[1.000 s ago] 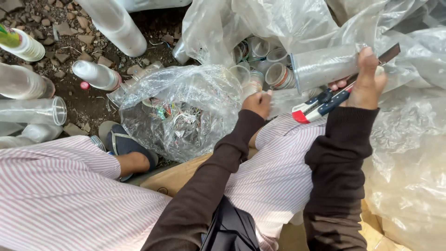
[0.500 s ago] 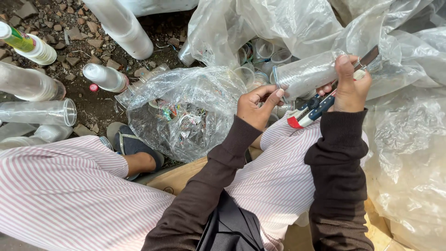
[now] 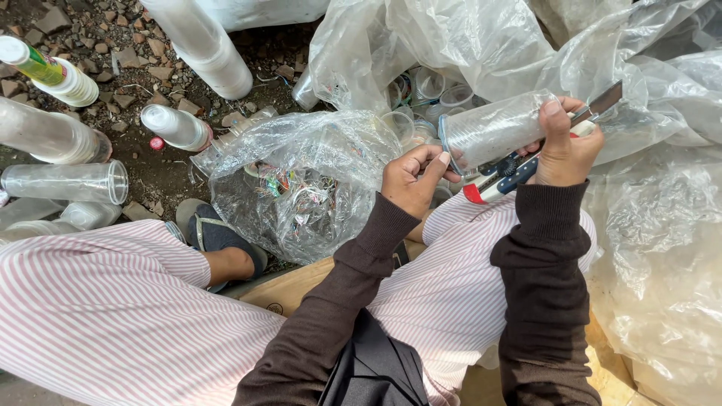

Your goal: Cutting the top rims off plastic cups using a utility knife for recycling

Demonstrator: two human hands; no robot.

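Head camera looked down on our lap, where our right hand (image 3: 562, 150) gripped a stack of clear plastic cups (image 3: 495, 129) lying on its side. Its long axis ran nearly level across the view, rising a little toward the right, with the open rim pointing left at our left hand (image 3: 410, 179). Our right-hand fingers (image 3: 555, 113) were wrapped over the far end of the stack, and the same hand also pinned a utility knife (image 3: 519, 169) with a red and blue handle beneath the cups, its blade (image 3: 602, 100) poking out up and to the right past the knuckles.

Our left hand sat just left of the rim and slightly below it, loosely curled, thumb and forefinger narrowed as if pinching; we could not tell whether they held anything, or whether the fingertips touched the rim or stopped just short. It was the nearer of the two to the open mouth of the stack.

Below and left of that hand lay a clear plastic bag (image 3: 301, 180) of coloured scraps, resting against our striped trousers (image 3: 113, 301). More cups (image 3: 429, 86) sat in a large sheet of plastic (image 3: 489, 45) behind, and stacked cups (image 3: 64, 180) lay on the stony ground (image 3: 113, 45) at left.
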